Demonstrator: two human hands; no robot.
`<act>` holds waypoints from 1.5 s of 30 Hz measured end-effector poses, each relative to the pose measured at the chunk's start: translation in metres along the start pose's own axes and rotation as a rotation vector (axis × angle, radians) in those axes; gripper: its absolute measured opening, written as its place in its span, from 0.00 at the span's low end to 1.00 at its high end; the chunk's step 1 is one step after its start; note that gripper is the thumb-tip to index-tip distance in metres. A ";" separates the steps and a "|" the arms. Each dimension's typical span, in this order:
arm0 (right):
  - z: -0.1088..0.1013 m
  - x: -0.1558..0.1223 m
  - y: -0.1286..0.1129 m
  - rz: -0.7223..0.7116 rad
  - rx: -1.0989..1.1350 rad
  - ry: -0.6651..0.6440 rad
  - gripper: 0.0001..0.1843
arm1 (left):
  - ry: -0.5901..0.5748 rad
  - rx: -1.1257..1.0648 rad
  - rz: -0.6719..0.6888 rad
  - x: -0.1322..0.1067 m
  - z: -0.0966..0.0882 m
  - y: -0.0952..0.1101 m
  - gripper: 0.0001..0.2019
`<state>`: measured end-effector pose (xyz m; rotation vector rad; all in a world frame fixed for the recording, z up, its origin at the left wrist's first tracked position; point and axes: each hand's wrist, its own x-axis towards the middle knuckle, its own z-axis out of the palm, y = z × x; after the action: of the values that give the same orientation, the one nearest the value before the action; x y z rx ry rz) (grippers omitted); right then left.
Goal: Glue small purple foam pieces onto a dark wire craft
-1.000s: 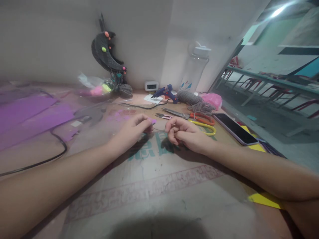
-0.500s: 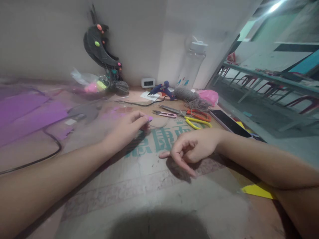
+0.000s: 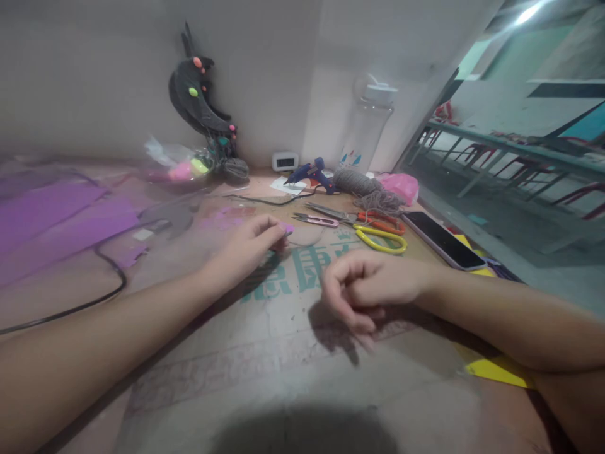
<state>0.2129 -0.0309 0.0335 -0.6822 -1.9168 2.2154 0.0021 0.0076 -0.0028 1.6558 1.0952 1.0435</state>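
My left hand [image 3: 259, 243] reaches forward over the printed cardboard sheet [image 3: 265, 353], thumb and fingers closed on a small purple piece [image 3: 289, 228]. Only a corner of that piece shows past the fingertips. To the right, my right hand [image 3: 357, 287] hovers just above the cardboard, its fingers loosely bent downward and a little apart. Nothing shows in it, though part of its palm is hidden. Beyond my hands lie pink thread snips [image 3: 321, 221], scissors with orange handles [image 3: 380, 222] and a tool with yellow handles [image 3: 380, 241].
Purple sheets [image 3: 61, 214] and a black cable [image 3: 113, 284] are on the left. At the back stand a dark crescent ornament [image 3: 189, 94], a small clock [image 3: 285, 161], a glue gun [image 3: 312, 173], grey yarn [image 3: 357, 183] and a clear bottle [image 3: 366, 126]. A phone [image 3: 444, 239] lies right.
My right hand's outstretched finger has curled in, and its fingers now hang lower. My left hand keeps its pinch on the purple piece. The whole view has shifted slightly.
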 end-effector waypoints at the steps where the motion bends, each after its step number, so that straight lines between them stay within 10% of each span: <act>1: -0.003 0.003 0.003 -0.082 0.010 0.104 0.10 | 0.001 0.001 -0.006 0.000 0.000 0.001 0.10; 5: -0.017 0.017 0.016 -0.293 -0.027 0.333 0.04 | 0.014 0.018 -0.007 0.001 0.000 0.000 0.10; 45: -0.018 0.027 0.023 -0.356 -0.107 0.539 0.09 | -0.024 0.079 -0.067 -0.004 0.002 0.009 0.12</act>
<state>0.2007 -0.0080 0.0024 -0.7807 -1.7183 1.5317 0.0049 0.0016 0.0050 1.6782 1.1814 0.9455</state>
